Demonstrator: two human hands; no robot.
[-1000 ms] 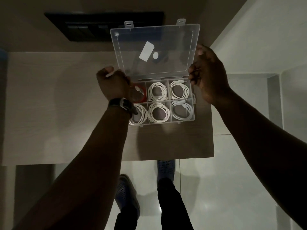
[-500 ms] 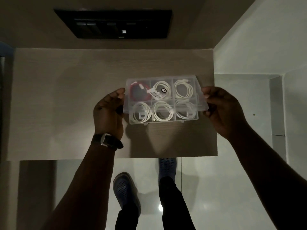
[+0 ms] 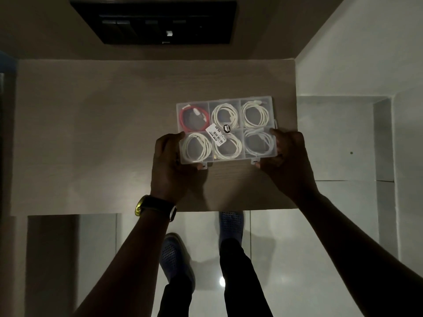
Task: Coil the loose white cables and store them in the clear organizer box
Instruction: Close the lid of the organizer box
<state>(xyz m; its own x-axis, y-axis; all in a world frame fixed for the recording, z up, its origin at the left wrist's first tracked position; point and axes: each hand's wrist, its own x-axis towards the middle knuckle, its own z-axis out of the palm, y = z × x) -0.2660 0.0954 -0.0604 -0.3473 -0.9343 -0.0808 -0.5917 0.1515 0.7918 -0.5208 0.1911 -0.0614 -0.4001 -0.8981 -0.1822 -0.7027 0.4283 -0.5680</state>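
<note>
Box (image 3: 226, 130) sits on the table (image 3: 91, 133) at about 2 o'clock from table centre, close to the right edge, lid down over 6 compartments. Left hand (image 3: 170, 165) clamps the box's 8 o'clock corner, right hand (image 3: 288, 161) clamps the 4 o'clock corner, thumbs down by the 2 front latches (image 3: 254, 161); both grips narrow, holding the box. Judgement: latches look not snapped yet. Risk: uneven thumb pressure could pop 1 latch while the other stays loose, so the lid springs back; a cable loop riding over a divider would jam the lid; pushing toward 3 o'clock could slide the box off the near table edge. Materials: box is thin clear hard plastic, rectangular, slick, slightly flexy by the look. 5 white cables (image 3: 255, 114) coiled in round loops, smooth rubbery skin, springy, so likely to unwind. 1 red cable (image 3: 186, 118) at the 10 o'clock compartment. Paper price sticker (image 3: 217, 135) on lid centre. Table is matte wood grain, low friction. Dim light, fine detail unclear.
</note>
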